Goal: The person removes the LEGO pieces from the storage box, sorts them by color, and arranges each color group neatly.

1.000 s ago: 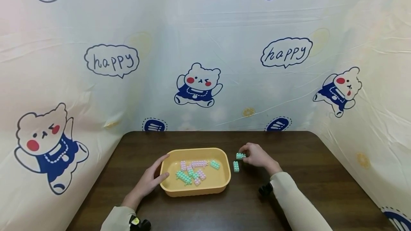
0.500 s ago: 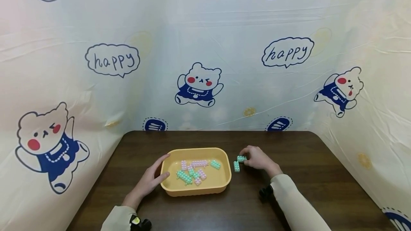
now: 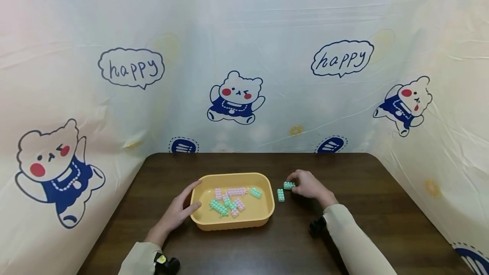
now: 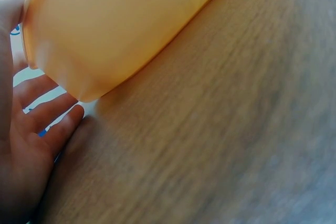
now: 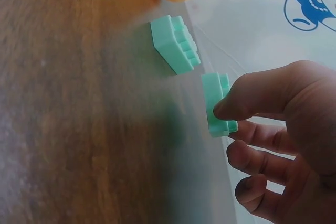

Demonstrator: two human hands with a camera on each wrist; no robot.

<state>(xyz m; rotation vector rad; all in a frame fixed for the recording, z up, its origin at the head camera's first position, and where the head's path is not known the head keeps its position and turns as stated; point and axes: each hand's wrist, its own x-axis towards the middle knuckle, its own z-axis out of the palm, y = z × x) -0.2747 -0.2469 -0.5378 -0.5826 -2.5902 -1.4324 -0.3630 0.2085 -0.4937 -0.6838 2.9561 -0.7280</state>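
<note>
My right hand [image 3: 307, 185] pinches a mint-green toy building block [image 5: 212, 103] between thumb and fingers, low over the table to the right of the tray. A second green block [image 3: 280, 195] lies on the table between that hand and the tray, studs upward. My left hand [image 3: 176, 212] holds the left end of the yellow plastic tray [image 3: 232, 225]. Its thumb and index finger reach over the rim, and in the left wrist view the other fingers lie along the tray's outer wall. Inside are several pink blocks [image 3: 237, 192] and green blocks [image 3: 219, 208].
A dark brown wooden table [image 3: 225, 251] carries everything. Behind it and along both sides hangs a pale curtain [image 3: 244, 33] printed with bears and lettering. Each wrist wears a small black camera, such as the right one [image 3: 318, 226].
The block pinched in my right hand has shifted slightly right and nearer to me, relative to the block on the table. My left hand stays on the tray. The head view has tilted slightly.
</note>
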